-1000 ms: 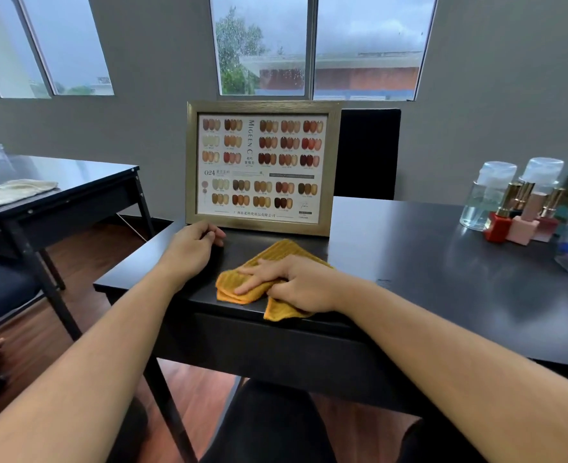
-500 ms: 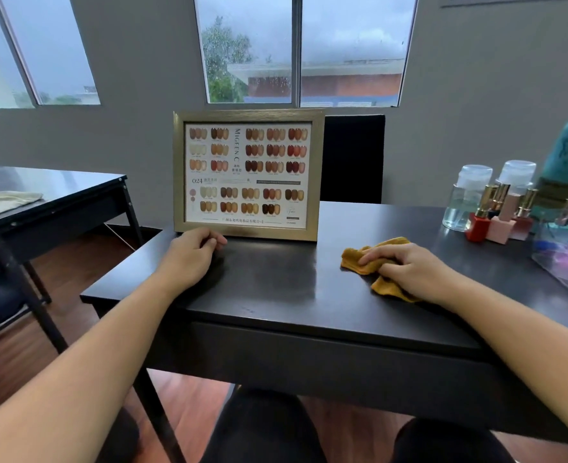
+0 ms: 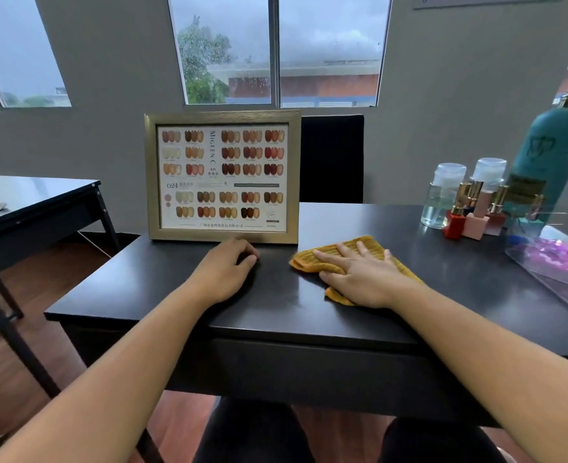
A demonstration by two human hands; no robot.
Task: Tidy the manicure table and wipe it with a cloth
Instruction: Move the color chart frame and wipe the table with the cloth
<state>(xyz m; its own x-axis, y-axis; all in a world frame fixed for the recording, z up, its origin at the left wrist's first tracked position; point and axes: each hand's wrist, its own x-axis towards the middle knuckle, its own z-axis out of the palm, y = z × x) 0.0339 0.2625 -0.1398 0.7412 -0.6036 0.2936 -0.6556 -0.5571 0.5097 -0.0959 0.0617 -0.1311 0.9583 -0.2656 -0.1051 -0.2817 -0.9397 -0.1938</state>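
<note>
- Pressing flat, fingers spread, right hand on the mustard cloth, now back at frame centre after sweeping right half a second ago; wiping well under way
- Resting loosely curled, holding nothing, left hand on the black table, unmoved below the framed colour chart
- Blocking further passes: chart behind; polish bottles, teal bottle, clear tray at right

Right hand flat on mustard cloth on black table, left hand curled before framed colour chart
</note>
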